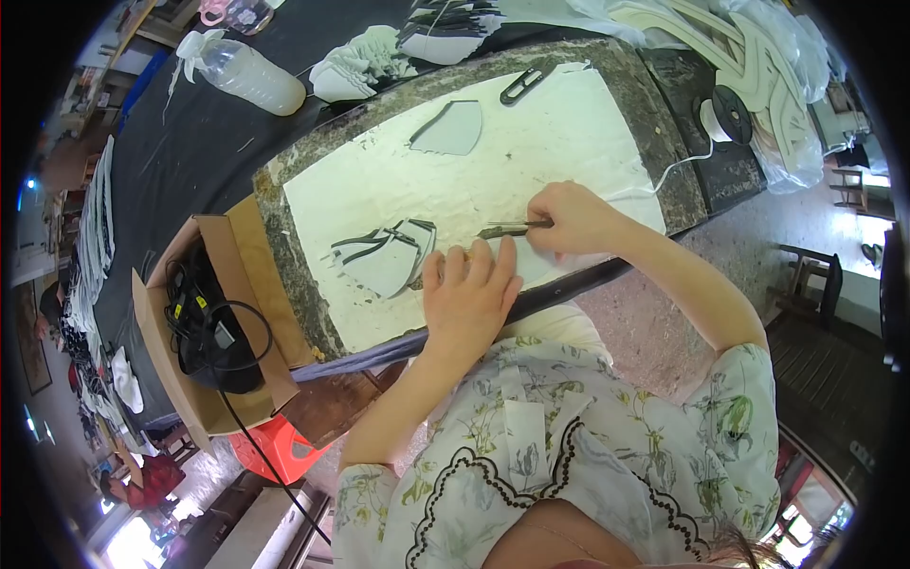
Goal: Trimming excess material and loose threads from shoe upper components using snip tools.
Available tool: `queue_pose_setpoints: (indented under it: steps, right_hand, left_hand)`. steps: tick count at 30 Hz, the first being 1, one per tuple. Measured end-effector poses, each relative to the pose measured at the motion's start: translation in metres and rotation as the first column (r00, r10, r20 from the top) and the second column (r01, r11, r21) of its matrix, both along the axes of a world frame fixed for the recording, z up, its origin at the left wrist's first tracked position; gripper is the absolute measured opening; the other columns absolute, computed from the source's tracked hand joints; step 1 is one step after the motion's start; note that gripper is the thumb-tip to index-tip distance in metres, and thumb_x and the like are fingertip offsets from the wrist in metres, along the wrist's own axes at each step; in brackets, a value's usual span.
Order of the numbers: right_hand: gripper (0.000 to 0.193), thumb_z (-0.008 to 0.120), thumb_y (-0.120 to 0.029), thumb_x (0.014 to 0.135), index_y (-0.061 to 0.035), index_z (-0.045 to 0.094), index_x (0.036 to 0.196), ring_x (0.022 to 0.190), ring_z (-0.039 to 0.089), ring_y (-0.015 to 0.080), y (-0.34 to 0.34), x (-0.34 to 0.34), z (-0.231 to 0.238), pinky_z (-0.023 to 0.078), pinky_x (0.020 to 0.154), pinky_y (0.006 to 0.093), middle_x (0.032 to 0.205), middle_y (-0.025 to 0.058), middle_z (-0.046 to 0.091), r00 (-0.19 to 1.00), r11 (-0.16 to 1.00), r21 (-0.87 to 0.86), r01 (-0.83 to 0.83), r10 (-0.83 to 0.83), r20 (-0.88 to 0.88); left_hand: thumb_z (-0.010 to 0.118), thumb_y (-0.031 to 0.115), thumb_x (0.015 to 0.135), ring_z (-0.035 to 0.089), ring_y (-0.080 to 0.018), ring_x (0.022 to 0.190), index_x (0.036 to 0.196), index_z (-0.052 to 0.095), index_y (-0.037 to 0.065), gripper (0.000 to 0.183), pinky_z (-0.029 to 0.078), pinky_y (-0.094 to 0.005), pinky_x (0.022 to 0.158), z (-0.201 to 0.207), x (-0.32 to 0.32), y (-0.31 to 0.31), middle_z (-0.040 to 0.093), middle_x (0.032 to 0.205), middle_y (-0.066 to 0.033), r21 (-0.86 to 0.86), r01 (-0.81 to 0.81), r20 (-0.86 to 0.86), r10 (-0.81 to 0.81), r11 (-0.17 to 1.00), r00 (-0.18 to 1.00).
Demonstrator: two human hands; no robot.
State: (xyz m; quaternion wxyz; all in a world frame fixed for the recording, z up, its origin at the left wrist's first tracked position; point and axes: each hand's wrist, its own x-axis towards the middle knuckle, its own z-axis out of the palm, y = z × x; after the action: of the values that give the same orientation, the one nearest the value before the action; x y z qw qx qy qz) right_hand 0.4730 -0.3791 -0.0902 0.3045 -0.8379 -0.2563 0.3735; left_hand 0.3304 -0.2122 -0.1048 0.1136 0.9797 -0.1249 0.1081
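My right hand [569,218] is closed around a slender dark tool [504,230], which points left just above the white work sheet [531,171]. The tool's exact kind is not clear. My left hand [471,296] lies palm down at the near edge, fingers stretched out and slightly apart, close to the tool's tip. A pale piece [531,261] shows between the hands, partly covered. Left of my left hand is a small pile of grey cut pieces [384,261] with dark edges. One similar grey piece [450,128] lies farther back.
Black thread snips [520,87] lie at the sheet's far edge. Behind stand a bottle of cloudy liquid [251,76] and stacked pieces [360,64]. A spool [725,116] with white cord is at right. An open cardboard box [156,327] holding black cables stands at left.
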Motion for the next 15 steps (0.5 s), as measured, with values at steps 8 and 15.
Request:
queue_pose_setpoints:
  steps: [8, 15]
  right_hand:
    - [0.018, 0.059, -0.016, 0.071, -0.0004, 0.065, 0.065, 0.053, 0.065, 0.023, -0.011, 0.002, 0.001, 0.052, 0.058, 0.0334, 0.052, 0.0095, 0.062, 0.999, 0.999, 0.023, 0.04, -0.04, 0.013]
    - [0.016, 0.064, -0.011, 0.076, 0.0025, 0.063, 0.069, 0.05, 0.066, 0.0171, -0.022, 0.011, -0.001, 0.049, 0.051, 0.0287, 0.057, 0.0099, 0.063, 0.999, 1.0, 0.017, -0.003, 0.004, -0.042]
  left_hand:
    - [0.064, 0.026, 0.084, 0.052, -0.0281, 0.102, 0.128, 0.054, 0.006, 0.05, 0.043, -0.0402, 0.092, -0.008, 0.011, -0.002, 0.055, 0.113, -0.01, 0.015, 0.166, -0.002, -0.166, 0.986, 0.986]
    - [0.065, 0.021, 0.082, 0.053, -0.0282, 0.098, 0.129, 0.054, 0.009, 0.05, 0.044, -0.0403, 0.088, -0.003, 0.014, -0.004, 0.055, 0.113, -0.01, 0.058, 0.169, 0.007, -0.17, 0.984, 0.985]
